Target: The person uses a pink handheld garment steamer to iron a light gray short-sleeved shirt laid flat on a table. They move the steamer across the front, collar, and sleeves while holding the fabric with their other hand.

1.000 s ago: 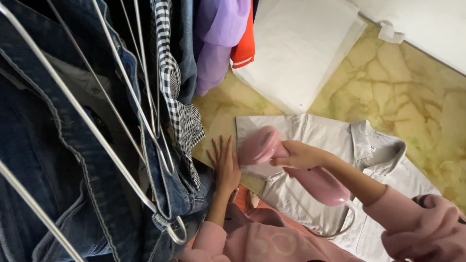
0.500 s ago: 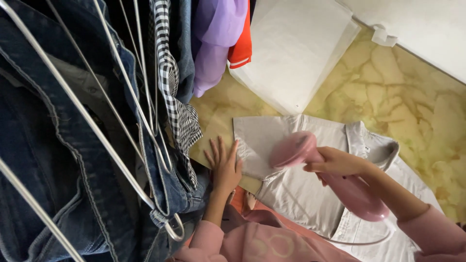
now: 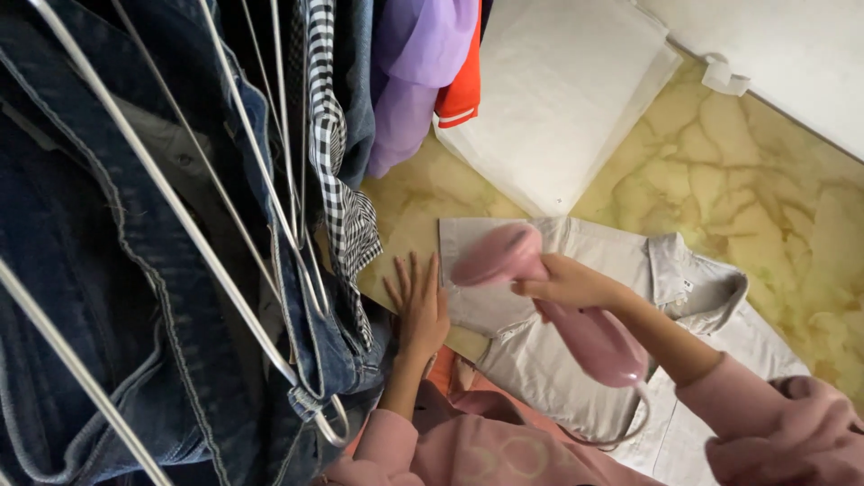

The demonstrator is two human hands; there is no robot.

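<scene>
steamer head (image 3: 499, 255) motion-blurred, shirt (image 3: 576, 360) hem cut off at bottom edge, hangers (image 3: 180, 225) cropped by frame

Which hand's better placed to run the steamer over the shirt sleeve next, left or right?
Right. The right hand already grips the pink steamer above the grey shirt; the left hand lies flat by the sleeve edge.

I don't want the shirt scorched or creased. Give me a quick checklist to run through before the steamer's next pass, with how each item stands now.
1. Right hand grips the steamer firmly: ok.
2. Left hand lies flat at the sleeve's edge, clear of the steamer head: ok.
3. Sleeve lies flat on the floor: ok.
4. Cord clear of the shirt: not ok, it loops over it.
5. Steam coming out: cannot tell.
</scene>
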